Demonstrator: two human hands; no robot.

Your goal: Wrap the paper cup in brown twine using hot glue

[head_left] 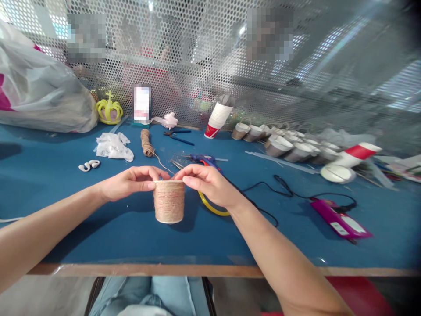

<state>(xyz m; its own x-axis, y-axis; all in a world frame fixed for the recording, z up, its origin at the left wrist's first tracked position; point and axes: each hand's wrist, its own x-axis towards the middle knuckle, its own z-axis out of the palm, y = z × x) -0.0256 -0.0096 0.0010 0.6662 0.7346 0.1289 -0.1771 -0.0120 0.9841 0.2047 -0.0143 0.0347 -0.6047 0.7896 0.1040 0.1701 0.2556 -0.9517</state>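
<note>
A paper cup wrapped in jute twine (169, 202) is held upright over the blue tabletop, its pale rim at the top. My left hand (133, 181) pinches the rim on the left side, thumb outside and fingertips behind the edge. On the opposite side my right hand (207, 181) grips the rim in the same way. A strand runs from the twine bundle (145, 142) toward the back of the cup. Behind my right hand lie a blue glue gun (204, 159) and scissors with a yellow handle (210, 207), partly covered by that hand.
Blue-handled pliers (179, 137), crumpled white material (114, 146) and a phone (142, 104) lie farther back. Stacked paper cups (219, 117) lean near the mesh panel. Several wrapped cups (279, 145) stand at right. A purple power strip (340, 219) with a black cable lies front right.
</note>
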